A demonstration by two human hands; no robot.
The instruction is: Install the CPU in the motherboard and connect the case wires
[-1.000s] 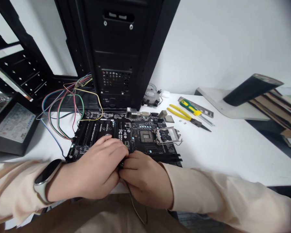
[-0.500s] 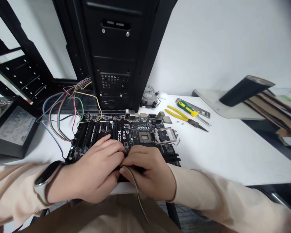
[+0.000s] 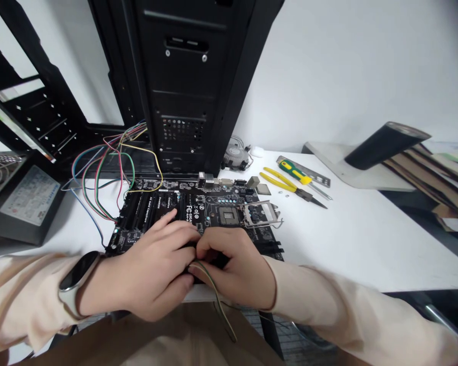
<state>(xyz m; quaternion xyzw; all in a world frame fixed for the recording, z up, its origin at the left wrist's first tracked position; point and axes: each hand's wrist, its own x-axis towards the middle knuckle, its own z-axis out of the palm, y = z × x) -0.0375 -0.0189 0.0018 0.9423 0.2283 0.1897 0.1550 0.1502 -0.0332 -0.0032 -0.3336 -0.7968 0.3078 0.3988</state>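
Observation:
A black motherboard (image 3: pixel 198 213) lies flat on the white table, its CPU socket bracket raised on the right. My right hand (image 3: pixel 234 269) is closed at the board's near edge, thumb and forefinger pinching a thin green-and-yellowish cable (image 3: pixel 218 300) that hangs down past the table's front. Beside it, touching at the fingertips, my left hand (image 3: pixel 156 272) rests over the board with its fingers curled in. One of its fingers sticks out towards the expansion slots. Whatever lies between the left fingertips is hidden, as is the cable's upper end.
A black computer case (image 3: pixel 187 96) stands behind the board, with coloured wires (image 3: pixel 99 173) running from it to the board's left side. A power supply (image 3: pixel 26 198) sits at left. Yellow-handled pliers (image 3: pixel 280 179), a green-and-yellow screwdriver (image 3: pixel 295 172) and a cooler fan (image 3: pixel 236 155) lie beyond.
The right forefinger has lifted and bent a little, opening a gap above the thumb. The hanging cable has shifted and bends more at its lower end. The view has moved slightly.

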